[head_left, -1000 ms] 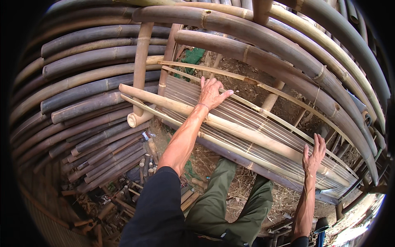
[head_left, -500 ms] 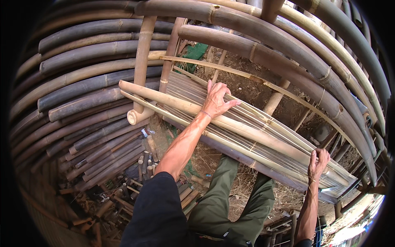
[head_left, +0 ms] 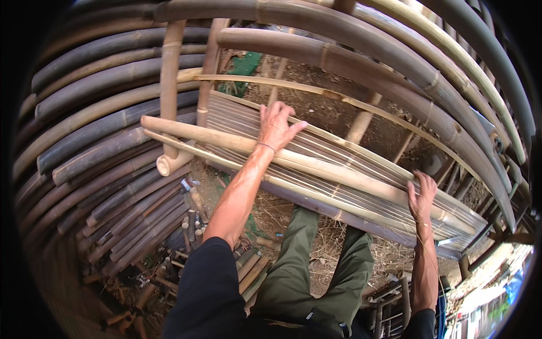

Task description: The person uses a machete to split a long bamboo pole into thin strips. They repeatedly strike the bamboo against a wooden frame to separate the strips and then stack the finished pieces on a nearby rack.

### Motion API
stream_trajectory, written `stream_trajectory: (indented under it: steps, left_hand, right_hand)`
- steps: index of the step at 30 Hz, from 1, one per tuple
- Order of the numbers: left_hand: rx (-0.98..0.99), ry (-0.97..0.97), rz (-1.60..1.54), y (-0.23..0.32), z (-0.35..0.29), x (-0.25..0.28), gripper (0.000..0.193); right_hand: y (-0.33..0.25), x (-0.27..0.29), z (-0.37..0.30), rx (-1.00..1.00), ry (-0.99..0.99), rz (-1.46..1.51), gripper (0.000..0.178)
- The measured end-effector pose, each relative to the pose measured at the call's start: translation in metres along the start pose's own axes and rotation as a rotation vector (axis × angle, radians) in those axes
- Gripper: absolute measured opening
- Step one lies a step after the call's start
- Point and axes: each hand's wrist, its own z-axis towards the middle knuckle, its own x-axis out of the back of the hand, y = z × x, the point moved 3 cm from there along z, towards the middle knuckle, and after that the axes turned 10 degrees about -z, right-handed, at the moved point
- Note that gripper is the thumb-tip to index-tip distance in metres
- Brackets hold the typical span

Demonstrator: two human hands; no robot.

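Note:
A long slatted bamboo panel (head_left: 231, 114) lies across a bamboo frame in front of me, sloping down to the right. A pale round bamboo pole (head_left: 333, 171) rests lengthwise on it, with a thinner split bamboo strip (head_left: 226, 159) along its near side. My left hand (head_left: 276, 124) lies over the panel's far edge strip (head_left: 361, 149), fingers stretched past it and thumb apart; its wrist is above the pole. Near the panel's right end, my right hand (head_left: 422, 196) is over the same edge strip, its fingers spread. The undersides of both hands are hidden.
Thick bamboo rails (head_left: 361, 65) curve across the far side, with a thin bamboo strip (head_left: 316, 88) below them. Dark bamboo poles (head_left: 90, 107) are stacked at the left. Short cut bamboo pieces (head_left: 254, 271) lie near my legs. A green net (head_left: 243, 68) lies on the ground beyond the panel.
The view has shifted, so the scene sits further left. My right hand has loosened from its closed grip at the edge strip, and its fingers are now apart. The left hand stays at the edge.

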Motion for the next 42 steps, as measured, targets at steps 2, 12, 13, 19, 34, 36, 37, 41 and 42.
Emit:
stream_trajectory:
  steps: [2, 12, 13, 19, 34, 36, 37, 41, 42]
  left_hand:
    - [0.054, -0.006, 0.053, -0.007, 0.01, -0.009, 0.053]
    - [-0.11, 0.001, 0.256, -0.006, 0.013, -0.011, 0.047]
    - [-0.123, 0.014, 0.256, -0.008, 0.014, -0.014, 0.047]
    - [-0.082, -0.023, 0.227, -0.009, 0.024, -0.01, 0.048]
    - [-0.203, -0.361, 0.456, 0.044, 0.033, -0.016, 0.048]
    - [-0.18, -0.403, 0.078, 0.071, 0.025, -0.044, 0.048]
    - [-0.073, -0.535, 0.052, 0.078, 0.025, -0.061, 0.047]
    - [-0.11, -0.475, 0.001, 0.076, 0.027, -0.086, 0.041]
    - [-0.18, -0.42, 0.059, 0.074, 0.025, -0.087, 0.042]
  right_hand:
    - [0.005, -0.02, 0.008, -0.019, -0.022, -0.064, 0.043]
    - [0.043, -0.046, 0.02, -0.054, -0.226, 0.041, 0.033]
    - [0.044, -0.045, 0.019, -0.045, -0.216, 0.054, 0.033]
    - [0.05, -0.046, 0.031, -0.133, -0.229, 0.271, 0.029]
    - [0.051, -0.067, 0.023, -0.023, -0.029, 0.145, 0.022]
    - [0.045, -0.069, 0.027, -0.025, -0.006, 0.107, 0.022]
    - [0.047, -0.069, 0.026, -0.082, -0.135, 0.138, 0.024]
    - [0.063, -0.034, 0.01, -0.148, 0.196, 0.075, 0.038]
    - [0.084, -0.024, 0.004, -0.234, 0.264, 0.01, 0.039]
